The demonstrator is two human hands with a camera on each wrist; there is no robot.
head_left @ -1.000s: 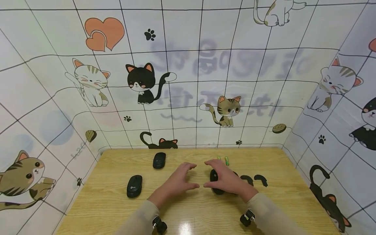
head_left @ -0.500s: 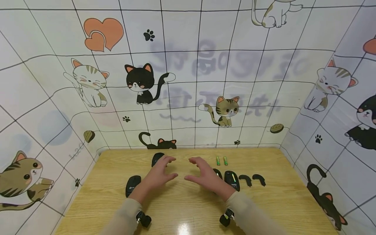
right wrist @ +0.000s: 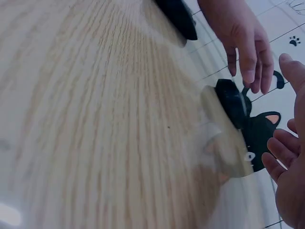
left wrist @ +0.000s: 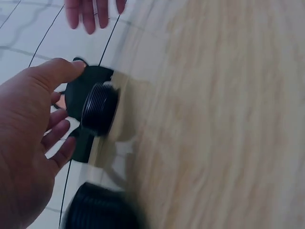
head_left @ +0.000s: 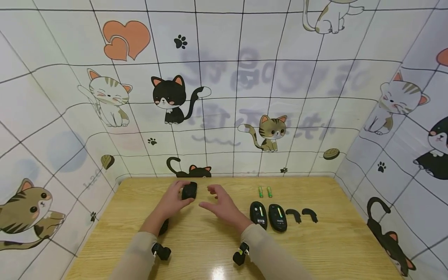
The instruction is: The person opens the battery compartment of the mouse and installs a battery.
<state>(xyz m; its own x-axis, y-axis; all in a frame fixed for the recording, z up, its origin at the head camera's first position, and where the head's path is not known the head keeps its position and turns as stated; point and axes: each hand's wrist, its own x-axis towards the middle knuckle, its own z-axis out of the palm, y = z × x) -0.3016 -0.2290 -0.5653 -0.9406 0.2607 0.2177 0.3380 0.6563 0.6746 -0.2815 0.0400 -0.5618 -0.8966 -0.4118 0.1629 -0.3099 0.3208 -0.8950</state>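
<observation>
A black computer mouse (head_left: 189, 191) rests on the wooden table at the back left. My left hand (head_left: 174, 197) is beside it, fingers spread, the fingertips overlapping the mouse's far edge in the head view. To its right hovers my right hand (head_left: 224, 205), relaxed and holding nothing, thumb pointing left. In the right wrist view the same mouse (right wrist: 232, 102) stands below the left hand's fingertips, with a gap between them. A second black mouse (head_left: 163, 227) lies nearer, mostly hidden by the left forearm.
On the right, two mice (head_left: 258, 214) (head_left: 278, 217) lie underside up with their battery slots exposed. Two curved black covers (head_left: 293, 215) (head_left: 310, 214) lie beside them. Two green batteries (head_left: 260, 191) (head_left: 269, 191) are behind. A cat-print sheet (head_left: 217, 155) walls the back and sides.
Both hands have moved left across the table, away from the two overturned mice, to the back-left mouse. Those mice have come into full view; the near-left mouse is now largely covered.
</observation>
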